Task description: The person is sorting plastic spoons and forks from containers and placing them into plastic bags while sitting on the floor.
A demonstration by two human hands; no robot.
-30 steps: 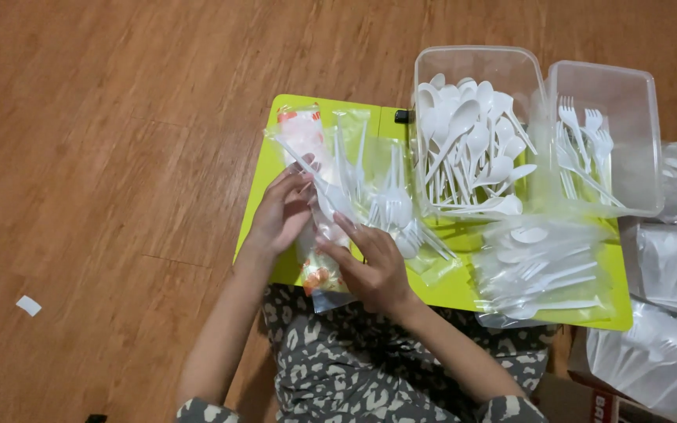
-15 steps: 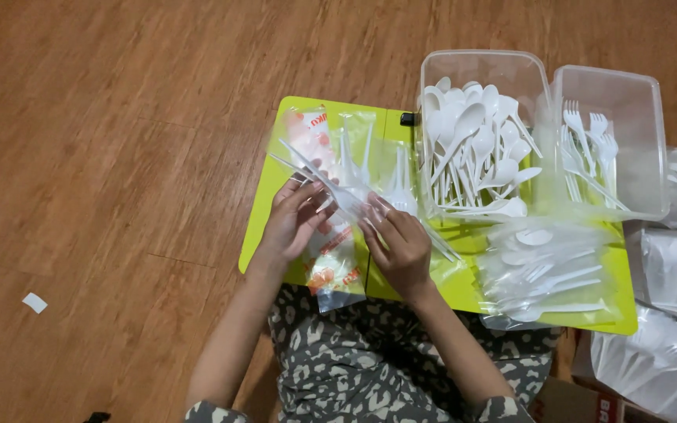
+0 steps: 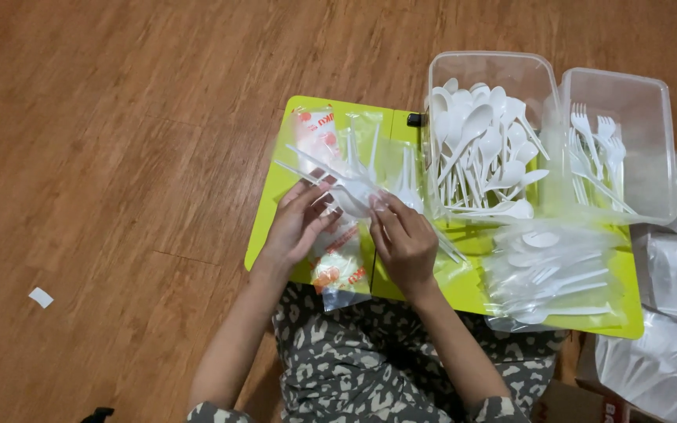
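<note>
Wooden floor is carrying a green tray (image 3: 276, 211). Left hand (image 3: 295, 227) and right hand (image 3: 403, 244) are pinching a clear bag (image 3: 350, 184) of white spoons, handles pointing up-left; red-orange sachet (image 3: 337, 266) lying beneath.

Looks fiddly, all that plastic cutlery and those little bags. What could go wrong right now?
Both the left hand and right hand pinch a white spoon inside a thin clear bag; the handle could poke through the film. The stack of filled bags sits near the green table's front edge and might slide off.
</note>
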